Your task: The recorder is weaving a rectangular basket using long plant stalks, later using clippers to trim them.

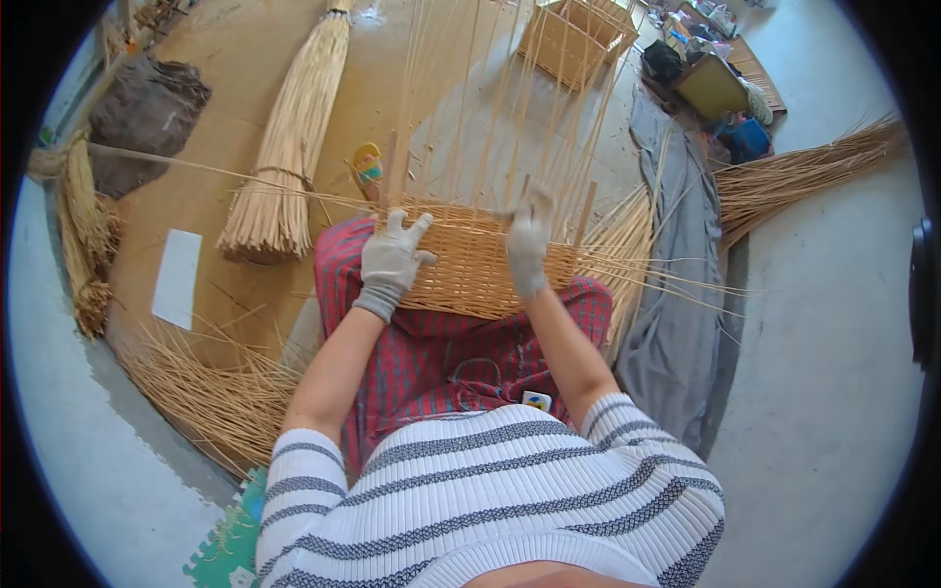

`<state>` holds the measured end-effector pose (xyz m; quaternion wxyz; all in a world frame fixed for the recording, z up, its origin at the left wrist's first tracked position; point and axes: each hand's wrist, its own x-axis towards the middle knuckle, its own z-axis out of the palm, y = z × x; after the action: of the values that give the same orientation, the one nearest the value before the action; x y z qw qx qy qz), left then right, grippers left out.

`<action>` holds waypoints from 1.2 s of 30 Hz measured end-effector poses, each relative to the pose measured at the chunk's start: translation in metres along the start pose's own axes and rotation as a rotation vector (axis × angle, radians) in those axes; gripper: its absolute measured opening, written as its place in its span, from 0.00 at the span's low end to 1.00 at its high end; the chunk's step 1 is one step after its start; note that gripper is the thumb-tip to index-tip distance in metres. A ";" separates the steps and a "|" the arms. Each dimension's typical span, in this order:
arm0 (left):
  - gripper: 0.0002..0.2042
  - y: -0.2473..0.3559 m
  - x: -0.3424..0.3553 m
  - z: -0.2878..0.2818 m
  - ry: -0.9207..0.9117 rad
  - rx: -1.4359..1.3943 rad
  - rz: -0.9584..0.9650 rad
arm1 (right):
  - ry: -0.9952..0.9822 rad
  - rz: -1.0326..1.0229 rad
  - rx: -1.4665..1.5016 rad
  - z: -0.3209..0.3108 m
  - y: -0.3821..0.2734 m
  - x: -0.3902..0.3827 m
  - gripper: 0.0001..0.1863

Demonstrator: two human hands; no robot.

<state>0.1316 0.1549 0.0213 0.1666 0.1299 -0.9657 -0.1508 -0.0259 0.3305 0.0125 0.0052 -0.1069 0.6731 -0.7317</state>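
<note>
A half-woven wicker basket rests across my lap, with tall bare stakes rising from its upper edge. My left hand, in a pale knit glove, lies on the left end of the weave, fingers spread and thumb apart. At the right part of the rim is my gloved right hand, its fingers closed and slightly blurred. Something short and brownish shows beside those fingers, too unclear to name. Loose weaving strands stick out past the basket's right end, and others run off to the left.
Ahead on the left stands a large tied bundle of pale canes. Loose canes lie at lower left near a white sheet. To the right are grey cloth and brown rods. A finished-looking wicker box sits far ahead.
</note>
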 end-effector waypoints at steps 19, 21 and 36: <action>0.39 0.131 0.043 0.039 -0.231 -0.283 0.216 | 0.249 0.000 -0.408 -0.113 -0.016 -0.015 0.02; 0.41 0.156 0.040 0.045 -0.404 -0.342 0.134 | 0.061 -0.291 -0.512 -0.104 -0.011 0.022 0.14; 0.23 0.133 0.029 0.068 -0.242 -0.705 0.143 | 0.078 0.218 -0.634 -0.159 -0.043 -0.044 0.13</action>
<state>0.0538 0.2856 0.0127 0.0961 -0.0217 -0.8738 -0.4763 -0.0026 0.4979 0.0372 0.0239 -0.0027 0.8744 -0.4846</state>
